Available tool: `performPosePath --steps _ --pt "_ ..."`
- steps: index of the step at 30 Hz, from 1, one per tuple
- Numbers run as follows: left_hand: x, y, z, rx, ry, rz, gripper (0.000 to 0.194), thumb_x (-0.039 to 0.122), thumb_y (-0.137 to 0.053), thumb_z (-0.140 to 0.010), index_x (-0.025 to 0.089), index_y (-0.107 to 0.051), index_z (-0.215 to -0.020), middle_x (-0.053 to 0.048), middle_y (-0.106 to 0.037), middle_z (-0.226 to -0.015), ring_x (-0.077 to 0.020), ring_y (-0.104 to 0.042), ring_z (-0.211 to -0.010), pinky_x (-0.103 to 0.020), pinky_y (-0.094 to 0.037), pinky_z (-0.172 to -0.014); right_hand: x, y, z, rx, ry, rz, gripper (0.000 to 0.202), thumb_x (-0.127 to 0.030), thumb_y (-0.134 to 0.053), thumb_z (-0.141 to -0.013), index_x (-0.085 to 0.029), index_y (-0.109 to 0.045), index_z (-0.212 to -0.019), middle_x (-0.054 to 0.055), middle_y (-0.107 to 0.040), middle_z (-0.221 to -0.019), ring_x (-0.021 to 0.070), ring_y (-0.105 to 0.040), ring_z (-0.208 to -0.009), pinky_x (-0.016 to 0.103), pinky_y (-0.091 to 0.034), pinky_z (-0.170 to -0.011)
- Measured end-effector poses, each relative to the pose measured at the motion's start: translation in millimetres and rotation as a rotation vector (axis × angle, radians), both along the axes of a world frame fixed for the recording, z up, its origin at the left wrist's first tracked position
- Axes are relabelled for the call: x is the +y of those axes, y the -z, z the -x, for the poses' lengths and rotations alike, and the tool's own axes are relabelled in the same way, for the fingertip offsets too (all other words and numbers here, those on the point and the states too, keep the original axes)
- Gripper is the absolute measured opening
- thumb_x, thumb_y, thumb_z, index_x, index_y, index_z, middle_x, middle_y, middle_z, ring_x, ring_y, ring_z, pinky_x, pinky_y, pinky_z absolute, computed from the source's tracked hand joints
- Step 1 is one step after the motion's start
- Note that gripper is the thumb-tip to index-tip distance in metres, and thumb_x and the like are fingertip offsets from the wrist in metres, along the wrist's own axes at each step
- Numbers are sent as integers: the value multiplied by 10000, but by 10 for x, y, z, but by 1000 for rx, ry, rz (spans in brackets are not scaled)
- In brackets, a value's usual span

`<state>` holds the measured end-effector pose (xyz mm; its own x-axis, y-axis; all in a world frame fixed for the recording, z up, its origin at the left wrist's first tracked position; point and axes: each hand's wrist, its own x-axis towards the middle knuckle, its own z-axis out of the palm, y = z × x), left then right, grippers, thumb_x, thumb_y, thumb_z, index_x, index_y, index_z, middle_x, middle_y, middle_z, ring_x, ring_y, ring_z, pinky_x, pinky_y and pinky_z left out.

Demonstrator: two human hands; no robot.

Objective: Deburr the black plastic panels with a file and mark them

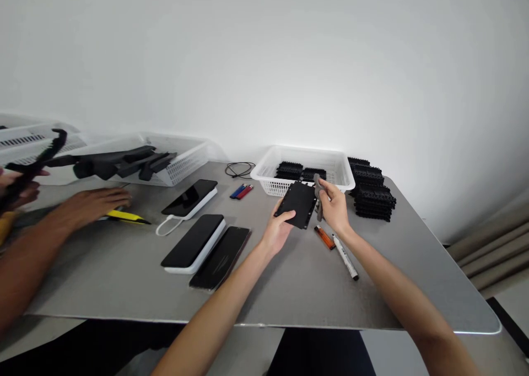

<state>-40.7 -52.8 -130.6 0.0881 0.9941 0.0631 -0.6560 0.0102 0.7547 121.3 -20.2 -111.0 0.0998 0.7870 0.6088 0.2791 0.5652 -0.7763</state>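
Black curved part (pixel 50 149) at far left, held in a co-worker's hand (pixel 27 194); that person's other hand (pixel 93 204) rests beside a yellow tool (pixel 126 216). Next, dark-screened phones (pixel 193 240) on a grey table (pixel 289 299). Centre: left hand (pixel 276 232), thumb on the face of a black toothed plate (pixel 300 202), gripping it above the table before a white basket (pixel 270 188). Right hand (pixel 334 206), fingers nearly closed, pinches a grey piece (pixel 317 186) at the plate's right edge; contact cannot be told. Below: orange lighter (pixel 324 237), marker (pixel 344 256). Far right: stacked black pieces (pixel 373 199).
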Motion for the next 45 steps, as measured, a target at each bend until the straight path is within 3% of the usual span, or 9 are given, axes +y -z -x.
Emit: performPosePath --steps 4,7,9,12,22,30,37,45 --pt "13 22 43 136 49 49 529 177 -809 -608 216 -630 -1105 -45 -742 -928 -207 -694 -827 -347 -522 -804 37 -35 -40 19 -52 -28 324 -294 -493 -906 -201 -660 -1168 99 -654 -1176 216 -610 -1081 397 -463 -957" --pt "2 46 8 212 22 68 531 216 -857 -576 198 -640 -1061 -57 -737 -955 -201 -691 -841 -339 -528 -827 -12 -87 -18 -19 -148 -51 321 -282 -480 -913 -201 -657 -1169 90 -654 -1119 199 -621 -1022 353 -496 -876" --pt "-8 50 -17 230 -9 63 515 278 -865 -579 187 -647 -1036 -73 -732 -1001 -210 -689 -873 -339 -536 -833 -62 -133 -13 -80 -133 -60 329 -265 -463 -916 -202 -655 -1176 85 -650 -1067 193 -617 -973 327 -505 -804" --pt "-6 40 -19 235 -65 58 492 357 -849 -602 183 -649 -1017 -78 -731 -1002 -223 -694 -859 -346 -552 -805 -128 -187 -28 -228 -33 -76 347 -217 -432 -911 -194 -664 -1168 77 -644 -974 187 -604 -880 322 -490 -767" --pt "5 43 -28 199 -156 80 476 331 -859 -561 172 -662 -964 -86 -728 -955 -260 -699 -811 -405 -555 -796 -201 -164 -13 -823 8 -3 361 -131 -379 -889 -146 -667 -1106 94 -583 -912 181 -543 -744 297 -423 -681" --pt "64 41 42 123 -233 149 460 316 -845 -575 162 -670 -971 -73 -735 -870 -230 -687 -713 -373 -559 -709 -350 -323 35 -1099 -115 15 310 -118 -418 -884 -120 -653 -1086 100 -587 -908 169 -512 -652 301 -348 -598" --pt "129 14 126 53 -257 181 416 289 -827 -585 156 -670 -947 -72 -741 -829 -250 -703 -757 -383 -573 -745 -456 -381 82 -1160 -158 -8 211 -126 -460 -877 -145 -668 -858 72 -602 -821 146 -498 -608 298 -295 -576" --pt "133 -12 172 59 -292 140 430 307 -850 -550 165 -660 -909 -55 -734 -802 -268 -705 -767 -408 -576 -753 -429 -336 53 -1008 -185 -68 257 -116 -464 -819 -179 -710 -779 37 -597 -755 132 -484 -604 284 -267 -561"
